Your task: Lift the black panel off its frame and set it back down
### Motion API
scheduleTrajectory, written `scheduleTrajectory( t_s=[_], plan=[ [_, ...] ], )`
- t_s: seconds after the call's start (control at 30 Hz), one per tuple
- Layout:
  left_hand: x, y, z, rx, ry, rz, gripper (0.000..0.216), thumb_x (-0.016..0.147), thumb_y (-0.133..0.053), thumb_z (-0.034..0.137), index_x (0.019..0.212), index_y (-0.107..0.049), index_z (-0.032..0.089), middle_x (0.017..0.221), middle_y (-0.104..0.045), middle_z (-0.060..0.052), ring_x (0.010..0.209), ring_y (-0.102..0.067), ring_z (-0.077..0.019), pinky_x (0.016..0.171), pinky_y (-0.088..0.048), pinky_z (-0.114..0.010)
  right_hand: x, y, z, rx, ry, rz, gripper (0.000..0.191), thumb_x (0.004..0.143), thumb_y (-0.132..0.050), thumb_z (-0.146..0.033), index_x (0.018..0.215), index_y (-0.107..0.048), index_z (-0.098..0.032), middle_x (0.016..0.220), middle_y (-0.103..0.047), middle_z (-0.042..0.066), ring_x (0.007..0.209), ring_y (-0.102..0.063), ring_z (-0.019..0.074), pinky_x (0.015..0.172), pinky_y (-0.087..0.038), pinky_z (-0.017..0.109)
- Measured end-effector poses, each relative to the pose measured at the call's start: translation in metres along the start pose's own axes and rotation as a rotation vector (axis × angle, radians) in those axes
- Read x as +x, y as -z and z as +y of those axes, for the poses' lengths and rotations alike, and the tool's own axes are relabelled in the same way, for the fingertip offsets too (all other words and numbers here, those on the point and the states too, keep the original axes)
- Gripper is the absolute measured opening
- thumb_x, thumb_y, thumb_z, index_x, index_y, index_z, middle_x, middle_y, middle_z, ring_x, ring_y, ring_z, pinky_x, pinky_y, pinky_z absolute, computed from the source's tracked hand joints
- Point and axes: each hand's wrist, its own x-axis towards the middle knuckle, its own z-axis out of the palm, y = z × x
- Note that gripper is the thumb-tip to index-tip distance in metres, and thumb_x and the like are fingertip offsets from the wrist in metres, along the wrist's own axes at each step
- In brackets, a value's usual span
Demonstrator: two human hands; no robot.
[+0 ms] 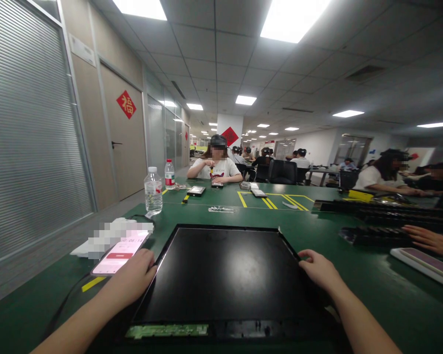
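Note:
A black flat display panel lies in front of me on the green table, its glossy screen facing up. Along its near edge a strip of green circuit board is exposed at the left. My left hand grips the panel's left side, with its fingers curled at the frame. On the opposite side, my right hand holds the right edge between thumb and fingers. Parts of both hands' fingers are hidden by the frame and by the hands themselves. Just beyond my left hand is a lit phone.
Water bottles stand at the back left of the green table. Across it, a person works on a small device. At right are black strip-like parts, another person's hand and a white-edged device.

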Motion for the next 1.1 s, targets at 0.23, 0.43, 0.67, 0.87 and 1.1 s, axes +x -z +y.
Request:
scheduleTrajectory(
  t_s=[0.23, 0.43, 0.67, 0.87, 1.1],
  plan=[
    [-0.001, 0.003, 0.0, -0.078, 0.036, 0.017, 0.014, 0.077, -0.038, 0.027, 0.066, -0.045, 0.021, 0.072, -0.055, -0.004, 0.07, -0.054, -0.0207, 0.062, -0.038, -0.03, 0.0, -0.005, -0.003, -0.034, 0.012, -0.015, 0.037, 0.066, -0.046, -0.021, 0.101, -0.058, -0.021, 0.08, -0.063, 0.002, 0.069, -0.059, 0.0147, 0.06, -0.038, 0.024],
    [-0.003, 0.01, 0.005, -0.14, 0.092, 0.03, 0.012, 0.077, -0.038, 0.027, 0.066, -0.042, 0.022, 0.068, -0.056, -0.001, 0.068, -0.056, -0.0196, 0.061, -0.038, -0.029, 0.002, -0.007, -0.004, -0.017, 0.0, -0.028, 0.038, 0.066, -0.046, -0.022, 0.103, -0.057, -0.021, 0.079, -0.064, 0.002, 0.069, -0.06, 0.0162, 0.059, -0.039, 0.025],
    [-0.009, 0.018, 0.01, -0.467, 0.207, 0.03, 0.008, 0.072, -0.044, 0.026, 0.075, -0.05, 0.021, 0.082, -0.063, 0.0, 0.072, -0.06, -0.0191, 0.065, -0.043, -0.029, 0.005, -0.008, -0.002, -0.024, 0.005, -0.046, 0.038, 0.068, -0.045, -0.023, 0.103, -0.057, -0.021, 0.08, -0.065, 0.003, 0.069, -0.061, 0.0165, 0.058, -0.04, 0.025],
    [-0.007, 0.011, 0.012, -0.771, 0.314, 0.019, 0.009, 0.07, -0.044, 0.02, 0.078, -0.048, 0.021, 0.065, -0.06, 0.005, 0.062, -0.06, -0.0159, 0.057, -0.045, -0.026, 0.002, -0.007, -0.005, -0.033, 0.004, -0.049, 0.038, 0.067, -0.045, -0.023, 0.104, -0.056, -0.021, 0.08, -0.065, 0.003, 0.07, -0.061, 0.0169, 0.059, -0.04, 0.026],
    [-0.006, 0.014, 0.021, -1.218, 0.544, -0.138, 0.038, 0.076, -0.05, 0.028, 0.113, -0.044, 0.02, 0.063, -0.067, 0.001, 0.06, -0.067, -0.0196, 0.057, -0.052, -0.031, 0.001, -0.006, -0.007, -0.047, 0.0, -0.039, 0.037, 0.068, -0.045, -0.025, 0.103, -0.056, -0.021, 0.083, -0.064, 0.004, 0.07, -0.06, 0.0172, 0.061, -0.041, 0.027]
  ],
)
